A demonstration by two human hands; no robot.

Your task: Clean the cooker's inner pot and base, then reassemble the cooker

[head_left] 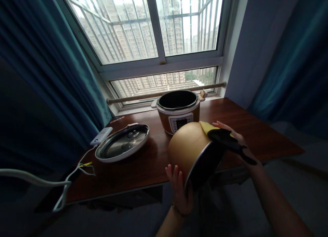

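Over the near table edge (143, 168): inner pot (188, 151) tipped bottom-up, left hand (179, 189) clasped around its rim, right hand (234, 138) pressing a yellow-and-dark cloth (220, 136) against its upper side. Behind, cooker body (178, 110) standing open and empty; lid (123, 141) off, lying to the left. Wiping apparently in progress; pot not yet back inside, lid not yet on.
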